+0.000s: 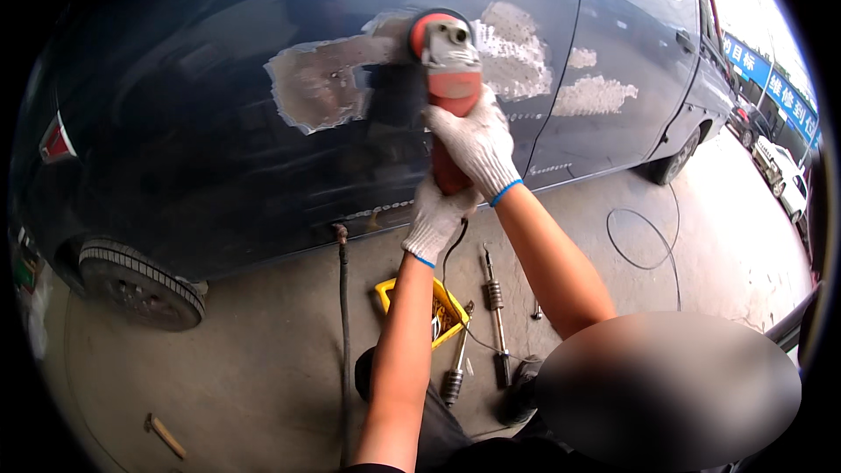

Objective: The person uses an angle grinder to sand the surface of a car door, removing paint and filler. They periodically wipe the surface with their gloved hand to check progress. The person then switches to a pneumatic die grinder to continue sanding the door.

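An orange-red angle grinder [455, 86] with a silver head is held up against the dark blue door [236, 149] of a pickup. Its round disc [420, 33] lies at the edge of a sanded bare patch [307, 83]; I cannot tell if it touches. My right hand [480, 144], in a white knit glove, wraps the grinder's body just behind the head. Lower down, my left hand [438, 215], gloved alike, is closed round the rear end, where a black cord [447, 267] hangs. Pitted metal patches [512, 52] show right of the disc.
Below my hands stands a yellow bin [454, 330] with small things inside. Slide hammers [497, 307] lie beside it. A dark hose or rod [343, 324] runs down from the sill. A hammer [165, 436] lies at lower left, a looped cable [644, 264] at right.
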{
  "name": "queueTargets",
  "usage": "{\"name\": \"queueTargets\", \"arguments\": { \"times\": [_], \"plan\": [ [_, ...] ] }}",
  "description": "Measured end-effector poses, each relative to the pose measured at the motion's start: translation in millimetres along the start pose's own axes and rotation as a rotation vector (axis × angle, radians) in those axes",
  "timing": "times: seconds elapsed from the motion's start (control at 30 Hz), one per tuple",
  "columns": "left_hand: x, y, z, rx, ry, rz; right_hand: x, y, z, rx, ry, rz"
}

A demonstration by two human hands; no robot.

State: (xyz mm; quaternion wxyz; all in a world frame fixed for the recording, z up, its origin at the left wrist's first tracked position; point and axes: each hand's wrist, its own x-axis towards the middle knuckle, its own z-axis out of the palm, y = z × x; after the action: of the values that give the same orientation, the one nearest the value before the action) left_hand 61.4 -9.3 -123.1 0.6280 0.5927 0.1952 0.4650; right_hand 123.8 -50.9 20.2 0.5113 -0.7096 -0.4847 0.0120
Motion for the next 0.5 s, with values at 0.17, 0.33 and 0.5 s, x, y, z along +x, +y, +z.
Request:
{"name": "queueTargets", "arguments": {
  "times": [0.17, 0.33, 0.5],
  "plan": [
    [15, -6, 0, -0.378, 0.001, -0.014, 2, -6, 4, -0.058, -0.009, -0.035],
    [11, -28, 0, -0.433, 0.025, -0.03, -3, 15, 11, 0.008, 0.006, -0.088],
    [-9, -8, 13, 0.257, 0.115, 0.034, -4, 30, -5, 0.04, -0.014, 0.02]
  ]
}}
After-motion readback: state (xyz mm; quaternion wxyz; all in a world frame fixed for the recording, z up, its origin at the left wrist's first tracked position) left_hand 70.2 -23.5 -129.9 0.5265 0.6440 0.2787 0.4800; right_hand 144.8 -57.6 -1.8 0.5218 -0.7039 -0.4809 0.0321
